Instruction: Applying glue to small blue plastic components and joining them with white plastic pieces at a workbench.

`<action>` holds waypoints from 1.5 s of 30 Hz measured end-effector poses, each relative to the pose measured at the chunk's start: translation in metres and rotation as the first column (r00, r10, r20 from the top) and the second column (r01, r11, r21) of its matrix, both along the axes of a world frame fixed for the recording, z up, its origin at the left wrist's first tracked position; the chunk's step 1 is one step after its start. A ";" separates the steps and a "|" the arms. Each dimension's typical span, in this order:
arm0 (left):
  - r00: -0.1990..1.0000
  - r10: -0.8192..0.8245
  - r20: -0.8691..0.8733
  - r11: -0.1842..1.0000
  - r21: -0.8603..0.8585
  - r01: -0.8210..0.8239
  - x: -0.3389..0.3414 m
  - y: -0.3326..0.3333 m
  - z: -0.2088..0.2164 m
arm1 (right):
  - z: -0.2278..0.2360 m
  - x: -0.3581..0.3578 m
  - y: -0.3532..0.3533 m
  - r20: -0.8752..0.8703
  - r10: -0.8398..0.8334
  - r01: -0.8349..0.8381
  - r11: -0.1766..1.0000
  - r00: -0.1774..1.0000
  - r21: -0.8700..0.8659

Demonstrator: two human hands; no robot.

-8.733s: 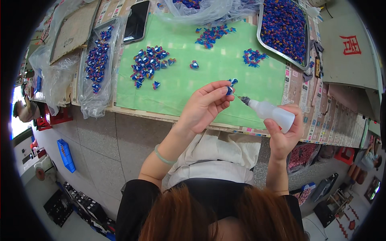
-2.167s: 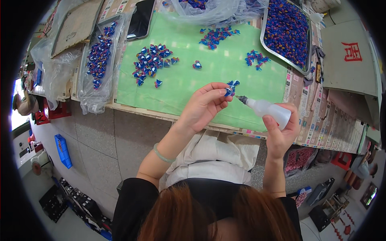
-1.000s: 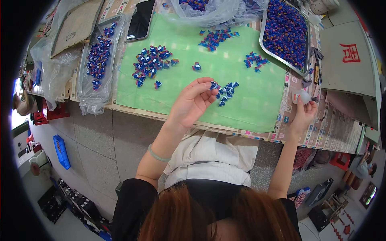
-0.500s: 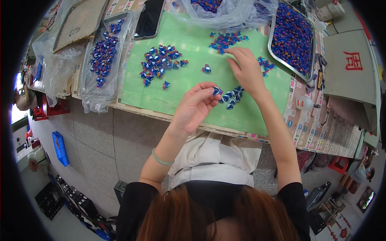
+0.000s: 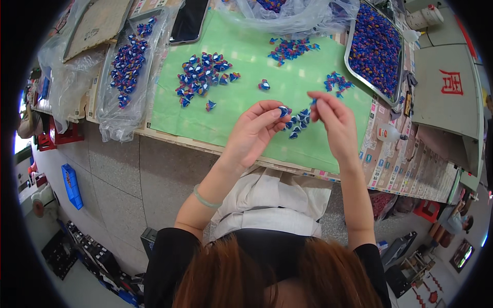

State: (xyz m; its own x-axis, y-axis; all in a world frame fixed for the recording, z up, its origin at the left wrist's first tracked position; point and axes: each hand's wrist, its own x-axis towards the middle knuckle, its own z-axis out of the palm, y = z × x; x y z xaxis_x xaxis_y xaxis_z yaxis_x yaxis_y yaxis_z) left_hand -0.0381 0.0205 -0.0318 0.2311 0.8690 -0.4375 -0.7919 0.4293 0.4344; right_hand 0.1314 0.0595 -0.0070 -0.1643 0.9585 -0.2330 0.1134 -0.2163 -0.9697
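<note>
Between thumb and forefinger, my left hand point(image 5: 255, 128) pinches a small blue-and-white plastic piece point(image 5: 283, 111) with a bit of purple on it. Close by on the right, my right hand point(image 5: 336, 123) has its fingertips closed on a tiny blue plastic part point(image 5: 313, 102). Several blue-and-white pieces point(image 5: 294, 134) lie on the green mat point(image 5: 233, 102) between and under the hands. One assembled-looking piece point(image 5: 264, 85) sits alone beyond my left hand. Farther left spreads a pile of blue, white and orange pieces point(image 5: 203, 77).
Loose small parts point(image 5: 292, 50) and a second little cluster point(image 5: 337, 83) lie farther back. A metal tray point(image 5: 349, 64) full of parts stands at right, a plastic-lined tray point(image 5: 105, 102) at left. A phone point(image 5: 189, 21), clear bag point(image 5: 308, 20) and small bottle point(image 5: 389, 132) surround the mat.
My right hand has come back from the far pile of small parts toward my left hand, now with a tiny blue part in its fingertips. My left hand keeps its piece, shifted slightly right.
</note>
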 end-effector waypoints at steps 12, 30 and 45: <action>0.971 -0.028 -0.239 0.986 0.154 0.066 0.027 -0.007 0.014 | 0.010 -0.003 -0.045 -0.340 -0.151 0.102 0.982 0.928 -0.157; 0.805 0.134 -0.578 0.928 0.358 0.103 0.032 -0.016 0.023 | -0.001 -0.010 -0.057 -0.080 -0.137 0.151 0.967 0.987 0.207; 0.724 0.286 -0.628 0.776 0.594 0.209 0.031 -0.019 0.016 | -0.009 -0.002 -0.059 0.077 -0.080 0.027 0.844 0.994 0.535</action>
